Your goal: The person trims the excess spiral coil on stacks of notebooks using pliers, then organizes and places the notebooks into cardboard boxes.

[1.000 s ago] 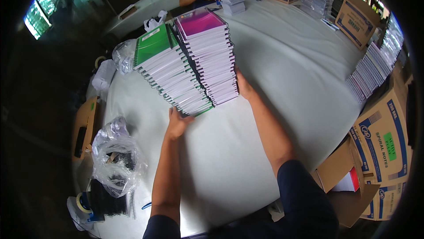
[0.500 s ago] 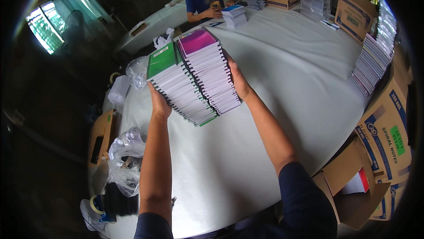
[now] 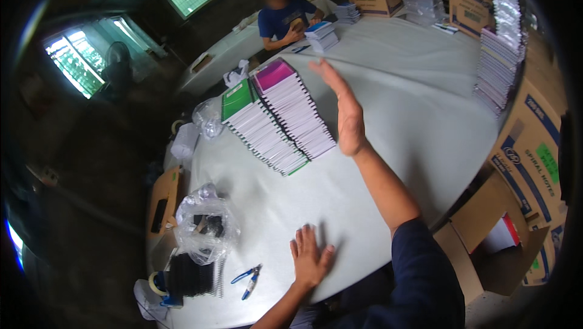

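Two tall stacks of spiral notebooks stand side by side on the table. The left stack (image 3: pixel 267 137) has a green cover on top, the right stack (image 3: pixel 297 107) a purple one. Just right of the purple-topped stack, my right hand (image 3: pixel 347 113) is raised with its fingers stretched out, apart from the notebooks and holding nothing. My left hand (image 3: pixel 311 258) lies flat on the white tabletop near the front edge, fingers spread. Blue-handled pliers (image 3: pixel 249 280) lie to its left, jaws apart.
Black spiral coils (image 3: pixel 193 274), a tape dispenser (image 3: pixel 164 286) and a clear plastic bag (image 3: pixel 206 222) lie along the left edge. An open carton (image 3: pixel 473 219) stands at the right, near more cartons (image 3: pixel 528 153). Across the table sits a person (image 3: pixel 285 22) beside stacked notebooks (image 3: pixel 322 38).
Both hands have let go of the notebook stacks. My left hand has come back to the near table edge; my right hand has opened and moved slightly away to the right.
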Motion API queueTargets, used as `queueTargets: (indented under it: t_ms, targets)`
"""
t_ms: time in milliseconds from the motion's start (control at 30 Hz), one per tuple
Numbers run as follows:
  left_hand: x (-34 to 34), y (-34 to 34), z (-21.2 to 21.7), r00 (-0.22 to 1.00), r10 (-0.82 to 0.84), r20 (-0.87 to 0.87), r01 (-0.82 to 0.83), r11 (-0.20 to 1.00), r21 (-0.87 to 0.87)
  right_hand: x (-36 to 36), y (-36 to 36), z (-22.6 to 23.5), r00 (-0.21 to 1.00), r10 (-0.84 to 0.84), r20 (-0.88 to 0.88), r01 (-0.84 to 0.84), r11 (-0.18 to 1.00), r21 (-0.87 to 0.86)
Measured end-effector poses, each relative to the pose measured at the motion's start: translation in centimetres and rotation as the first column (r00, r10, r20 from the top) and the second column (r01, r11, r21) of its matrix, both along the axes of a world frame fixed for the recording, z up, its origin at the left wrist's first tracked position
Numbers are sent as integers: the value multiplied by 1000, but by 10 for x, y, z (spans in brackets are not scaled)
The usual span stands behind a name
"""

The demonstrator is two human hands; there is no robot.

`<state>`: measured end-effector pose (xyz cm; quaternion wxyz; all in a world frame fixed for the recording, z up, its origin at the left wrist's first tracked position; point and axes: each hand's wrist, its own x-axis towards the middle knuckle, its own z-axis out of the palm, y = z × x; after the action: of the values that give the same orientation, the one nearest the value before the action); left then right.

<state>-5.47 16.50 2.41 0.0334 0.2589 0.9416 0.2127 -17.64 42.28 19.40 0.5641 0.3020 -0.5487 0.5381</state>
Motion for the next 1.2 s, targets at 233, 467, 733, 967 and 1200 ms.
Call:
queueTargets:
  t_ms: [233,467,733,967,1200]
  targets:
    - [4,23,3,989,-66,-134,48,989,-137,120,28,-53,911,-244,332,173,958,229]
    - [-29,16,-12,994,-92,56,71,950,303,211,39,-119,539,-341,770,297,933,205]
    - [-196,9,-30,913,404,-59,-379,892,247,109,22,-179,-23,-731,682,12,682,731]
    - [-219,32,-24,912,409,23,-396,867,302,16,-11,-177,-104,-718,688,-37,694,719]
    - [-234,32,-26,958,282,44,-271,849,454,-68,-5,-198,49,-714,698,211,691,691]
